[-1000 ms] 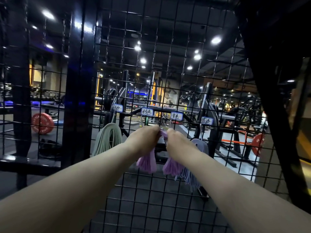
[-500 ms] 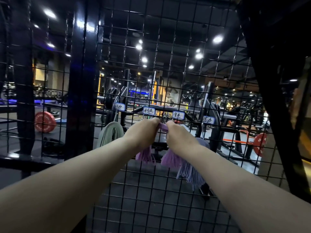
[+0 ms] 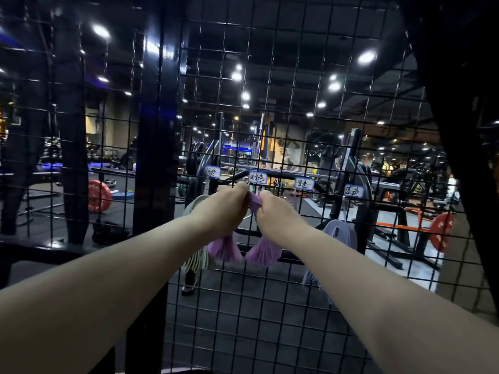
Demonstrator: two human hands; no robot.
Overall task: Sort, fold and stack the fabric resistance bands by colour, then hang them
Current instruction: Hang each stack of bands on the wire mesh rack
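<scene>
Holding one bundle of pink bands (image 3: 263, 252) between them, the left grip (image 3: 224, 209) and right grip (image 3: 278, 214) sit side by side against the wire grid (image 3: 270, 306), with the backs of the hands toward the camera. Both are curled tight round the fabric. A short fold of it shows in the narrow gap between them, and a fanned bunch of layered edges hangs below each wrist. The bundle is just below the second of four small white labels (image 3: 258, 177), handwritten and fixed in a row across the grid. Whether it rests on a hook cannot be told, since the grips hide that spot.

Just left of the left grip, green bands (image 3: 198, 257) hang on the grid under the first label, partly behind the forearm. To the right, under the fourth label, pale blue bands (image 3: 339, 233) hang well apart from the pink ones. A thick black post (image 3: 155, 157) stands left of the grid.

Beyond the mesh lies a dim gym. A red plate (image 3: 99, 196) is far left and a second plate (image 3: 441, 232) far right, with racks between them and round ceiling lights (image 3: 366, 57) overhead.
</scene>
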